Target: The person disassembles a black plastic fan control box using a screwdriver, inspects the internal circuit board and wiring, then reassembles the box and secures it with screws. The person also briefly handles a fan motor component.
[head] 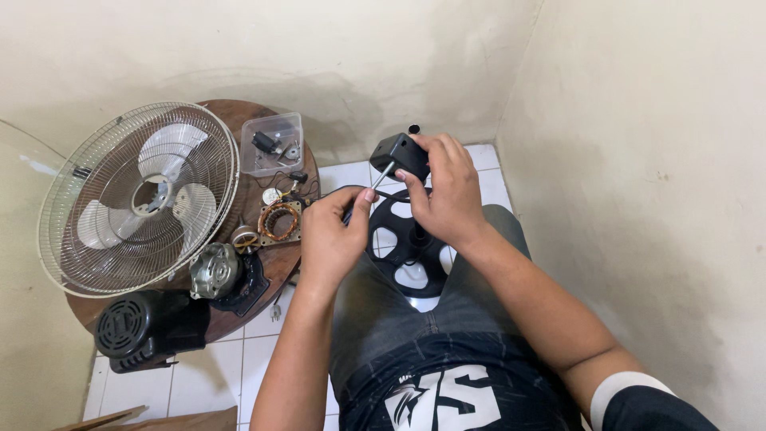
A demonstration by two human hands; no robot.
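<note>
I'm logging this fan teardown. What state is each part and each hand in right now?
Round wire fan cage with pale blades: lying flat on the round wooden table.
Clear plastic box: open, small parts inside.
Copper-wound stator: out, bare.
Small black plastic housing: in right hand grip.
Screwdriver: in left hand grip, tip at housing.

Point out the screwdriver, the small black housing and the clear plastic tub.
screwdriver [382, 177], head view, on its metal shaft.
black housing [396, 151], head view, on its near face.
clear plastic tub [272, 144], head view, on its front wall.
</note>
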